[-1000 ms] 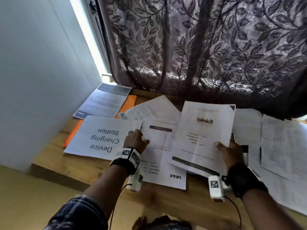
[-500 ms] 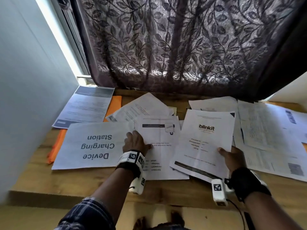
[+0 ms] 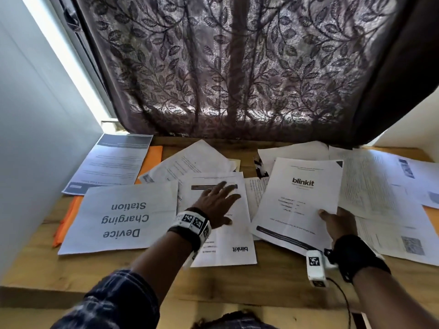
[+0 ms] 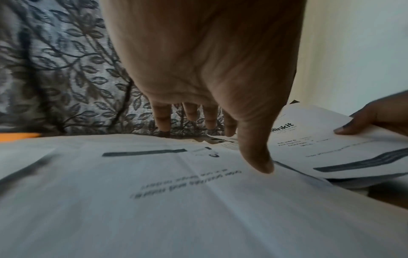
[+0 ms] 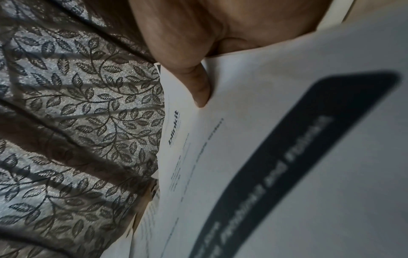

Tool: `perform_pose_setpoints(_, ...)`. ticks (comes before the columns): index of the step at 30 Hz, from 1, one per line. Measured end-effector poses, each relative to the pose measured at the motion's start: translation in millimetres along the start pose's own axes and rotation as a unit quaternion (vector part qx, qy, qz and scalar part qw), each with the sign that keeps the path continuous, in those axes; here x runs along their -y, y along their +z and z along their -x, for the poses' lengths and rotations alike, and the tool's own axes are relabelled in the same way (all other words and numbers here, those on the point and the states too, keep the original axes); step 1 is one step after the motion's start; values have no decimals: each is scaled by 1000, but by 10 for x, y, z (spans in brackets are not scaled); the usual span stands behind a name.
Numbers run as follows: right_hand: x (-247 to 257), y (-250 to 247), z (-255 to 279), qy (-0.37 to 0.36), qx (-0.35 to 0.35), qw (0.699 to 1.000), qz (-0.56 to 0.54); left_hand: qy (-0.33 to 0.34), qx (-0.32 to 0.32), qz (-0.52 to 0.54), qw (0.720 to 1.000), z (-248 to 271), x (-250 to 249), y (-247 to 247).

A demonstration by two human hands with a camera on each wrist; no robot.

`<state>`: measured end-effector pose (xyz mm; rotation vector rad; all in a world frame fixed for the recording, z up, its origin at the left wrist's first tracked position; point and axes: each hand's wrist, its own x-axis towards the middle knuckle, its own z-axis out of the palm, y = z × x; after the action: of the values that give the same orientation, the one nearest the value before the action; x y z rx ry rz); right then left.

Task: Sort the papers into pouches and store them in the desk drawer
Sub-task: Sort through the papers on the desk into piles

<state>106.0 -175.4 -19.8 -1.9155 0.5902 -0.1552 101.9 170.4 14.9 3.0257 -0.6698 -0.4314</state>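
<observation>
White printed papers lie scattered over a wooden desk (image 3: 273,279). My right hand (image 3: 332,222) pinches the lower right edge of a "blinkit" sheet (image 3: 301,200), thumb on top, and holds it slightly off the desk; the same blinkit sheet (image 5: 264,139) fills the right wrist view. My left hand (image 3: 216,203) hovers with fingers spread straight over a second, upside-down blinkit sheet (image 3: 225,236), seen close as a creased sheet (image 4: 176,192). An orange pouch (image 3: 152,160) lies partly hidden under papers at the left. No drawer is in view.
A large "Device Charging Station" sheet (image 3: 118,219) lies at the left, a blue-headed sheet (image 3: 111,162) behind it. More printed sheets (image 3: 380,203) overlap at the right. A leaf-patterned curtain (image 3: 237,67) hangs over the desk's back edge. A white wall (image 3: 31,138) bounds the left.
My left hand lifted off the papers, opened its fingers and moved forward and right over the upside-down blinkit sheet. The right hand keeps its hold on the blinkit sheet.
</observation>
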Motion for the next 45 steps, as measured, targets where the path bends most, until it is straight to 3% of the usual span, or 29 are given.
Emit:
perform_pose_setpoints(4,-71,-183,-71,10,-6,1000,2,91,106,-88,986,-314,-87,-198)
perform_pose_setpoints(8,-170,-316,-142,12,4,1000,17,180,146,-183,955,-533,-173,-273)
perform_pose_setpoints(15,-262,-432,-166,16,-1,1000,12,257,131,-256,923,-692,-238,-397)
perform_pose_setpoints(18,-296,-459,-163,11,-1,1000,9,280,58,-217,933,-735,-247,-466)
perform_pose_setpoints(19,-310,-463,-159,11,-1,1000,7,268,20,-170,948,-765,-233,-499)
perform_pose_setpoints(22,-358,-458,-175,11,0,1000,3,151,-7,-78,985,-883,-173,-591)
perform_pose_setpoints(27,-362,-426,-212,-1,8,1000,5,35,-62,119,990,-983,-68,-642)
perform_pose_setpoints(30,-345,-404,-221,2,11,1000,-7,-9,-105,189,976,-975,-13,-681)
perform_pose_setpoints(36,-238,-305,-196,-2,21,999,-32,-131,-174,347,912,-960,191,-569)
perform_pose_setpoints(45,86,15,-256,-9,64,994,-85,-175,-160,469,851,-881,135,-289)
